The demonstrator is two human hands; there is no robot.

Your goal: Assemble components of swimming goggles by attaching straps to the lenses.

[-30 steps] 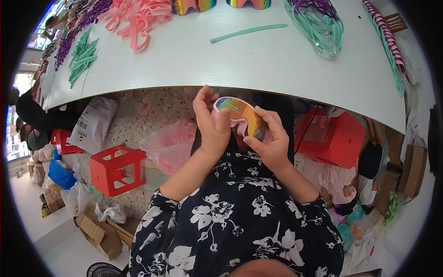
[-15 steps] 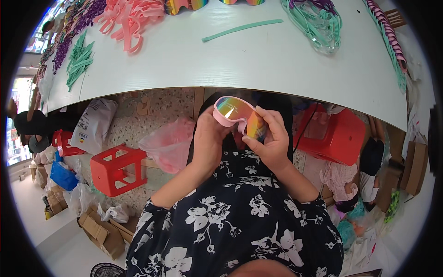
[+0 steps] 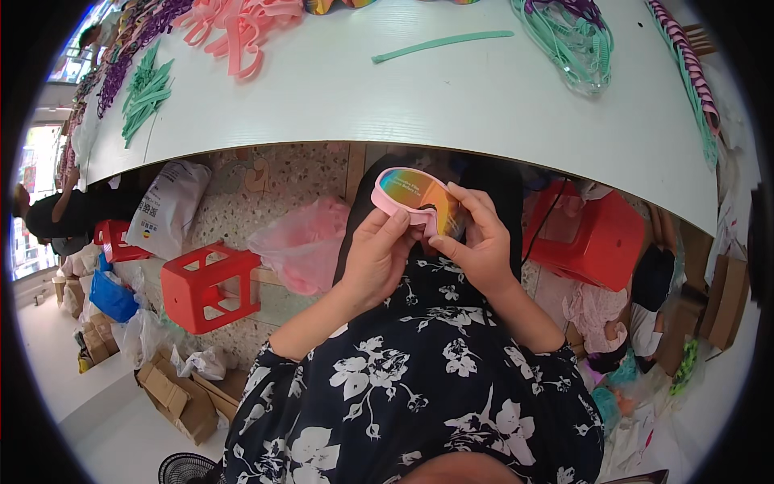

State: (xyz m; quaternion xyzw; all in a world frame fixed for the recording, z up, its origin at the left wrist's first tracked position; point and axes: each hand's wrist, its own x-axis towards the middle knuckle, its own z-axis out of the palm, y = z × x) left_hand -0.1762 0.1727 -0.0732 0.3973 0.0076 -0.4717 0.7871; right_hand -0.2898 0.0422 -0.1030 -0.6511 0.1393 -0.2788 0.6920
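Note:
Over my lap, just below the table's near edge, I hold a pair of goggles [image 3: 403, 187] with a pink frame and a rainbow mirrored lens. My left hand [image 3: 381, 248] pinches the lower rim, its thumb pressed against the frame near the nose notch. At the other end, my right hand [image 3: 477, 239] grips the goggles between thumb and fingers, covering part of the lens. The goggles are tilted, lens facing up. The fingers behind the frame are partly hidden.
On the white table [image 3: 306, 105] lie pink straps [image 3: 242, 32], a single green strap [image 3: 443, 46], green strap pieces [image 3: 147, 97] and a green bundle [image 3: 568, 48]. Red stools [image 3: 210, 286] and a pink plastic bag [image 3: 302, 246] stand below. Other people sit at both sides.
My left hand has shifted down along the frame, its thumb now on the lower rim. More of the lens shows. The whole view has moved slightly.

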